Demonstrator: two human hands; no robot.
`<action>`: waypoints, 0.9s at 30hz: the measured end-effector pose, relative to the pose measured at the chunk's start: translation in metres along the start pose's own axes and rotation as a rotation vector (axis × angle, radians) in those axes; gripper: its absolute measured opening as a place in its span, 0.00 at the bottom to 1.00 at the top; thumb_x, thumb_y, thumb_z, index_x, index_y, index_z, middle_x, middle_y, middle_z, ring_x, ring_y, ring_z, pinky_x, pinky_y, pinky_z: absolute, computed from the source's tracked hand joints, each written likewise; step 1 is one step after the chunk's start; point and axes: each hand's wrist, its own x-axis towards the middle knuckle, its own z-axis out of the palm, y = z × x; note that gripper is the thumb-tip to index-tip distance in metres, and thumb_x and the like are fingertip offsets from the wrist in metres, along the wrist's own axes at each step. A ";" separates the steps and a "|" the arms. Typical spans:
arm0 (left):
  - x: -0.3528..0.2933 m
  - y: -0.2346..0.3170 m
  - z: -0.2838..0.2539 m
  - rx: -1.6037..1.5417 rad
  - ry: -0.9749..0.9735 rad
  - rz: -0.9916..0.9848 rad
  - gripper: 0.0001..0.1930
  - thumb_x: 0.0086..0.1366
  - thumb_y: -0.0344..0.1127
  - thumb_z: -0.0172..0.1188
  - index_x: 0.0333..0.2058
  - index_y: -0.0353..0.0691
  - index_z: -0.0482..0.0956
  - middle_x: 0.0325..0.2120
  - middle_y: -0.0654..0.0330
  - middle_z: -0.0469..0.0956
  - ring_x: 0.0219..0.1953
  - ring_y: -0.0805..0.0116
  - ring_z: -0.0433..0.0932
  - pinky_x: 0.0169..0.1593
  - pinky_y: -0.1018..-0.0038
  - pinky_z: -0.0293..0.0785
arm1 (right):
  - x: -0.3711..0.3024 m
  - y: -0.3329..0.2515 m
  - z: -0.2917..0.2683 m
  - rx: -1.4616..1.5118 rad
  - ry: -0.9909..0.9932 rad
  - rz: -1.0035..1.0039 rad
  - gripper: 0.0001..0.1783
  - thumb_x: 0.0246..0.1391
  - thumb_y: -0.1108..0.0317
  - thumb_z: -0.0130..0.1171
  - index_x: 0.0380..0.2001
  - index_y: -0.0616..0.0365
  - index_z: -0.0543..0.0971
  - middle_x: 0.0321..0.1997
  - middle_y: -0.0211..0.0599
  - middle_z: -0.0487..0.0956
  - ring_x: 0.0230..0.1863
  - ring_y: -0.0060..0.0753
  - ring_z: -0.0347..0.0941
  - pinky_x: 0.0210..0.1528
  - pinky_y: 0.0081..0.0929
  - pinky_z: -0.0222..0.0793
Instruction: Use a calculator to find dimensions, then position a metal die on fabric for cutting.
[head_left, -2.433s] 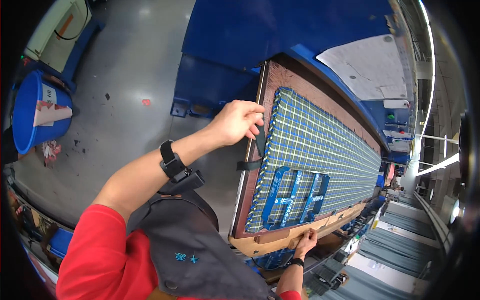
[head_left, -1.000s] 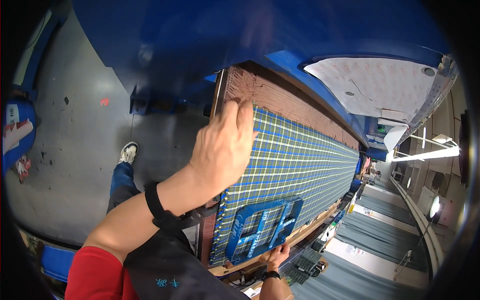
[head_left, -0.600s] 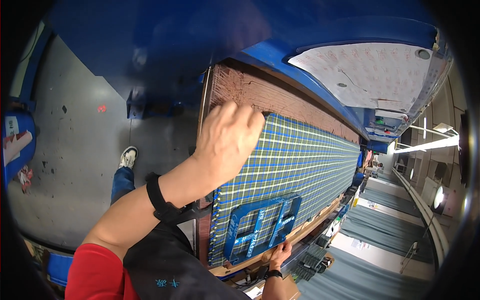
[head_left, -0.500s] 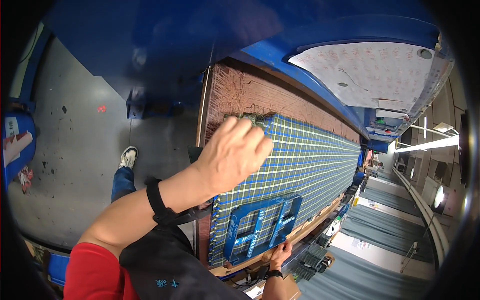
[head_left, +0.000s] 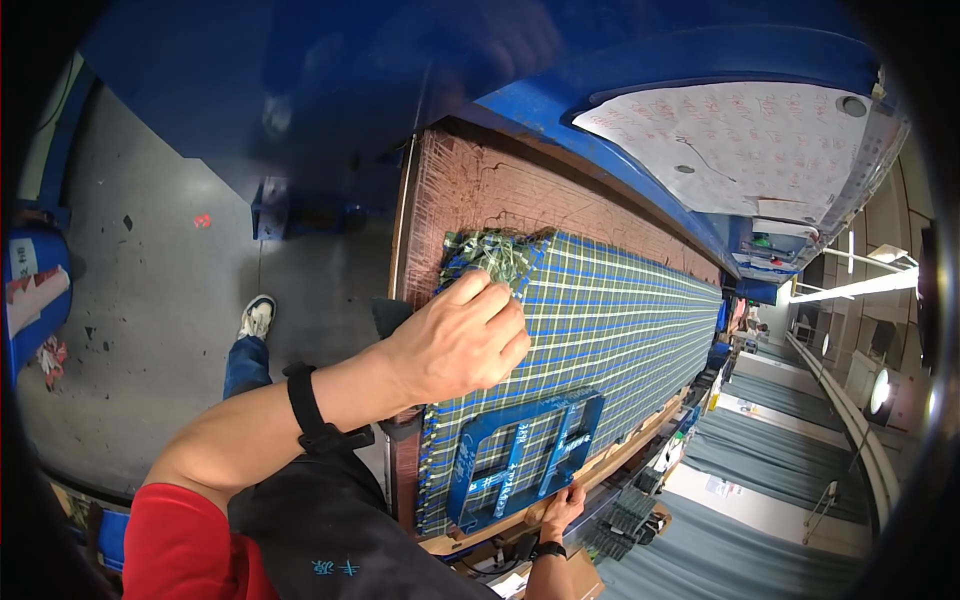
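Note:
A stack of plaid cloth in green, blue and white (head_left: 620,320) lies along the table. Its upper left corner is bunched, with loose pale green threads and folded cloth (head_left: 490,252). Just below that corner my left hand (head_left: 455,335) is closed, knuckles up, fingers curled under; what they hold is hidden. A flat blue open frame with crossbars (head_left: 466,488) rests on the cloth's near end. My right hand (head_left: 563,508) is at the table's wooden edge, with its fingers closed against the frame's lower right side.
Reddish-brown tabletop (head_left: 560,180) shows beyond the cloth, with cut lines and stray threads. A large blue machine panel (head_left: 330,90) overhangs at the top. A written white sheet (head_left: 730,140) hangs on its side. Dark green pieces (head_left: 625,525) and boxes stand below the table's right edge.
My left hand has drawn back toward my body and slightly left, uncovering the bunched cloth corner. The right hand and the blue frame stay where they were.

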 end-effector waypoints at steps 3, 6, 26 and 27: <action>0.000 0.000 -0.001 -0.057 0.018 0.046 0.05 0.50 0.29 0.65 0.27 0.37 0.80 0.31 0.58 0.79 0.39 0.62 0.78 0.48 0.65 0.75 | 0.000 0.002 0.000 0.005 0.005 -0.011 0.07 0.57 0.73 0.57 0.37 0.62 0.80 0.38 0.44 0.77 0.39 0.45 0.75 0.47 0.36 0.71; -0.002 -0.001 0.001 -0.109 0.012 0.079 0.05 0.50 0.28 0.66 0.27 0.36 0.79 0.31 0.57 0.80 0.38 0.63 0.79 0.47 0.65 0.76 | 0.001 0.003 0.001 0.005 0.010 -0.021 0.06 0.57 0.74 0.57 0.37 0.62 0.80 0.38 0.44 0.77 0.40 0.45 0.75 0.47 0.36 0.71; -0.005 -0.013 -0.018 0.079 -0.226 -0.066 0.20 0.60 0.24 0.57 0.51 0.23 0.79 0.56 0.39 0.77 0.62 0.42 0.74 0.70 0.49 0.66 | -0.003 -0.022 -0.007 -0.178 -0.010 -0.057 0.10 0.64 0.66 0.57 0.37 0.63 0.80 0.35 0.47 0.79 0.38 0.47 0.76 0.43 0.41 0.72; -0.005 -0.012 -0.015 0.099 -0.215 -0.072 0.20 0.60 0.23 0.57 0.52 0.24 0.79 0.57 0.41 0.78 0.63 0.43 0.74 0.70 0.49 0.66 | -0.002 -0.023 -0.006 -0.168 0.002 -0.066 0.09 0.64 0.66 0.58 0.38 0.62 0.81 0.35 0.48 0.78 0.38 0.50 0.76 0.43 0.42 0.71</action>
